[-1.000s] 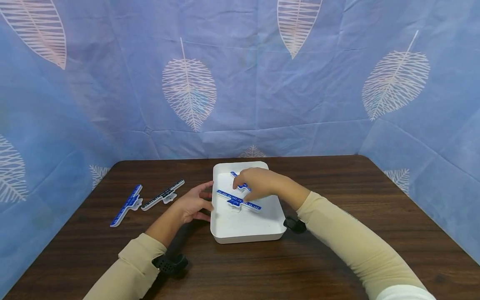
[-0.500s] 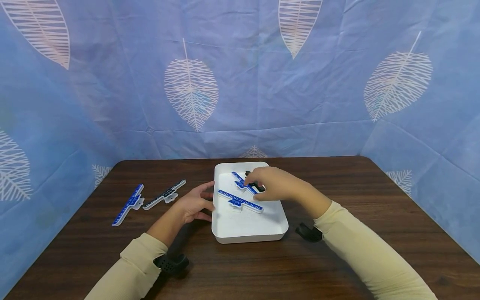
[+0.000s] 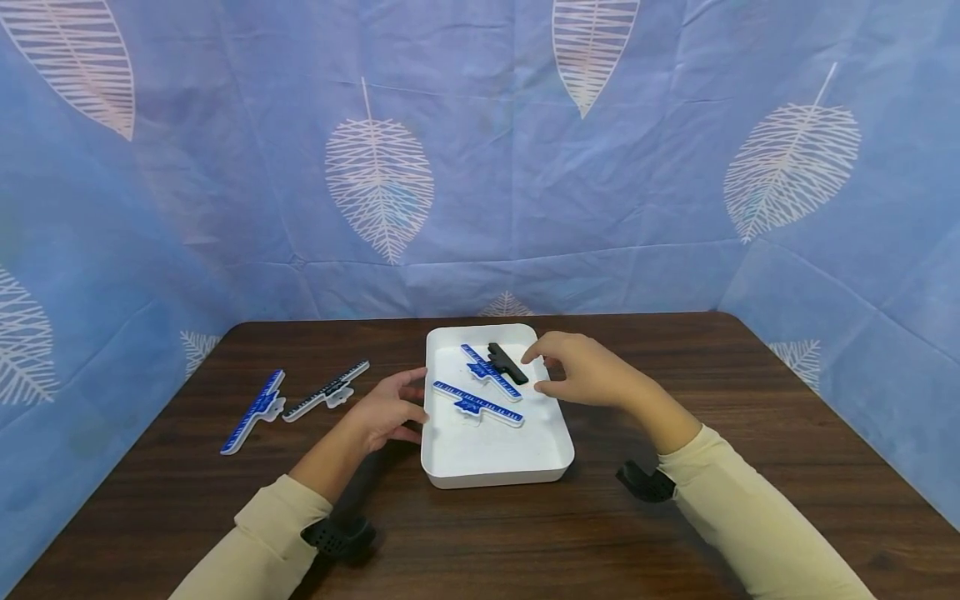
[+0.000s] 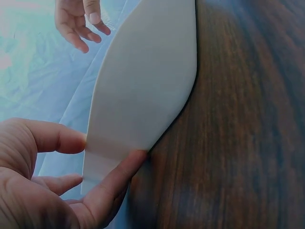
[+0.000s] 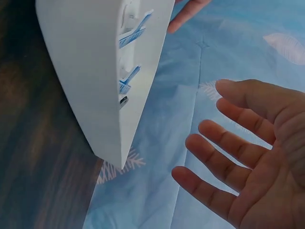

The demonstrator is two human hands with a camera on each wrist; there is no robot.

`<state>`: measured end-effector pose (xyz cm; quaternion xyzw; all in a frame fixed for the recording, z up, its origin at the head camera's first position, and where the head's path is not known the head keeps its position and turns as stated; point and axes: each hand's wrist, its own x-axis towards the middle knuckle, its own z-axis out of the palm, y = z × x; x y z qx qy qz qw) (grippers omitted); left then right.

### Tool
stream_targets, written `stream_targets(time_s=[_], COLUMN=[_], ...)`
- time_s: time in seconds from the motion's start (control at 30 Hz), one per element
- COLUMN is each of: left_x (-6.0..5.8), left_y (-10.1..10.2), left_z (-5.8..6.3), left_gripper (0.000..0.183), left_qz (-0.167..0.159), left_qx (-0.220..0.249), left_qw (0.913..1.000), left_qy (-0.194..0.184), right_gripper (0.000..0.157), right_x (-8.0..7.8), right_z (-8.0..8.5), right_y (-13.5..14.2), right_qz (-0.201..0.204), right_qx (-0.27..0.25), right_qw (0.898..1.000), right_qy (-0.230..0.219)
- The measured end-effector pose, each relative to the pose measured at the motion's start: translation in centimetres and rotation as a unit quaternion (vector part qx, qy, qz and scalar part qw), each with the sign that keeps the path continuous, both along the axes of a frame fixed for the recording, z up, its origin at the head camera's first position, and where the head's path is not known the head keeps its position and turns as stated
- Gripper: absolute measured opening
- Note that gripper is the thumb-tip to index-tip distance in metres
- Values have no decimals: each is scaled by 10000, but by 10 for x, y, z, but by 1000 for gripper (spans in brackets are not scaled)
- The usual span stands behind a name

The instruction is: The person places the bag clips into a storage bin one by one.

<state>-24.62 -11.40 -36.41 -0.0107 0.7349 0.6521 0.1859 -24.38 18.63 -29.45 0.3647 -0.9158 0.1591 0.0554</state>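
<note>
On the dark wooden worktop [image 3: 675, 375], backed by a blue leaf-patterned cloth [image 3: 480, 167], a white rectangular tray [image 3: 487, 458] stands near the centre. Left hand [image 3: 386, 410]: thumb and fingers rest against the tray's left wall, lightly bracing it without curling round it; the left wrist view shows a fingertip and thumb touching the white side. Right hand [image 3: 585, 372]: poised over the tray's right edge, fingers spread and released, holding nothing, as the right wrist view confirms. Inside the tray lie three clips: a long blue clip [image 3: 477, 403] across the middle, a second blue clip [image 3: 489, 371] behind it, and a black clip [image 3: 507, 362] at the far end, just beside the right hand's fingertips. Well apart on the worktop's left lie a blue clip [image 3: 252, 411] and a dark clip [image 3: 326, 389], side by side.
</note>
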Motion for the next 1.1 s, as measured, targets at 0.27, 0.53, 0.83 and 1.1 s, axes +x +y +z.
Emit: stream_targets(time_s=[0.27, 0.53, 0.83, 1.1], left_x=[2, 7, 14, 20], left_y=[-2, -10, -26, -39], left_z=[0, 4, 5, 8], left_gripper=[60, 45, 33, 30], left_qz=[239, 162, -148, -247], left_qx=[-109, -612, -1706, -1831], left_qw=[9992, 9946, 9711, 9604], left_qy=[285, 826, 1662, 2087], right_gripper=[34, 41, 43, 49], right_x=[6, 8, 8, 0], right_z=[-9, -23, -39, -55], right_y=[9, 17, 25, 25], right_qz=[-261, -558, -1250, -1819], right_qx=[-437, -1179, -1908, -2789], right_qw=[9986, 9913, 9702, 9140], right_qy=[141, -176, -824, -2319])
